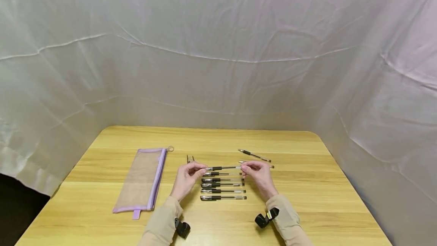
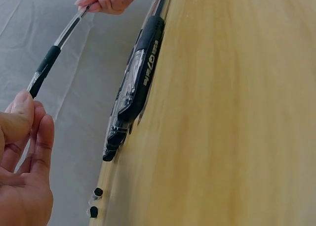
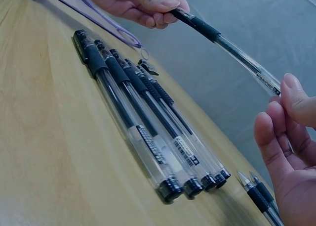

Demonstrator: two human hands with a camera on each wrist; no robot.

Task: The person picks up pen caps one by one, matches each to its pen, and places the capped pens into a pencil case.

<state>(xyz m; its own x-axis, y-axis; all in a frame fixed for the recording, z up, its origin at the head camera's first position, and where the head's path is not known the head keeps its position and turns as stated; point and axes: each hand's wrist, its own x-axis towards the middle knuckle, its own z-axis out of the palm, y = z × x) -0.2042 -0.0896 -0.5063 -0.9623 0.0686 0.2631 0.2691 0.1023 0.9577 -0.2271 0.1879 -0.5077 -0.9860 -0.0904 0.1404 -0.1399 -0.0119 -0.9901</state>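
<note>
Here, I had the left hand (image 1: 186, 178) and right hand (image 1: 261, 178) pinched closed on one pen (image 3: 226, 44); slackness could drop it onto the row (image 1: 215, 191).

Pouch (image 1: 140, 179) on tbl (image 1: 324, 208), L of pen row (image 1: 216, 185); held pen (image 1: 217, 168) btwn hands (image 1: 185, 180) (image 1: 261, 178); loose pens (image 1: 254, 155) back R.

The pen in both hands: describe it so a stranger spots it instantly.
On the wooden table, find the row of pens. At its far end, the left hand and right hand hold one pen by its ends; only it is lifted off the table.
</note>
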